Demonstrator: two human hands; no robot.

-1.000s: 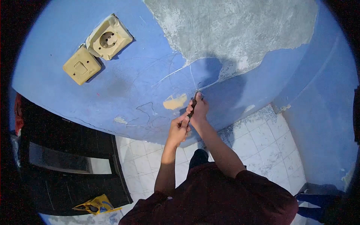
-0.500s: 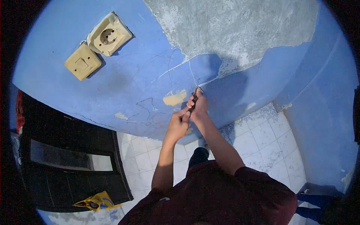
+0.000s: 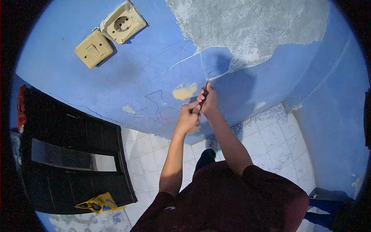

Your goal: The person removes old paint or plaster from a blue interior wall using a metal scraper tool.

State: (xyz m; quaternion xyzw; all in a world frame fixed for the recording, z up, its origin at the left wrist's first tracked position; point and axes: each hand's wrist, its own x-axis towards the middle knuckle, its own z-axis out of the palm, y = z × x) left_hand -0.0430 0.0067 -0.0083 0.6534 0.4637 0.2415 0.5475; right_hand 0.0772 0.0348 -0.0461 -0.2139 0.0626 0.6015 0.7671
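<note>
My right hand is wrapped around the dark handle of a slim hand tool, thumb towards its tip. The tip meets the blue wall at the lower end of a thin pale scored line; its shape is too small to make out. My left hand grips the lower end of the same handle, just below and left of my right hand. Above the tool, a grey patch of bare plaster borders the blue paint. A cream-coloured bare spot lies left of the hands.
At the upper left are a wall socket and a light switch. A dark piece of furniture stands at left, with a yellow bag near it. White floor tiles lie below. Another person's dark-clothed legs show at lower right.
The view has tilted slightly, so the wall, socket and hands all sit higher and a little further right. Both hands keep their hold on the tool, its tip at nearly the same wall spot.
</note>
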